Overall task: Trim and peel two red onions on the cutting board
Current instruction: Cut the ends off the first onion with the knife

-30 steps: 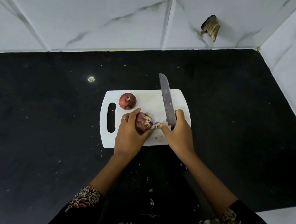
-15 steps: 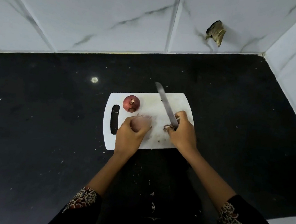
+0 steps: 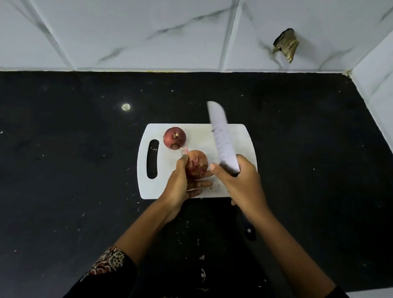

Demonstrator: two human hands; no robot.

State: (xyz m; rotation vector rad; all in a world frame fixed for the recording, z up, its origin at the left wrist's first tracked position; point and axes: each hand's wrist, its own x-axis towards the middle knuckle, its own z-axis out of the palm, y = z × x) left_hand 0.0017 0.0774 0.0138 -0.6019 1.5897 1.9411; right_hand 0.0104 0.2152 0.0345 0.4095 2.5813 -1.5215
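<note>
L hand (image 3: 181, 183) had turned the half-skinned red onion (image 3: 196, 167) cut end up since 0.5 s ago, fingers curled round it, above white plastic cutting board (image 3: 193, 191) at 6 o'clock. R hand (image 3: 240, 184) fingers clamped on grey-bladed knife (image 3: 222, 141), w/ thumb reaching for skin. Peeling prob. continuing; whole red onion (image 3: 174, 138) untouched at 11 o'clock.

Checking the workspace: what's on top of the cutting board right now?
One whole red onion rests on the cutting board. The left hand holds the second onion over it; whatever lies beneath both hands is hidden.
</note>
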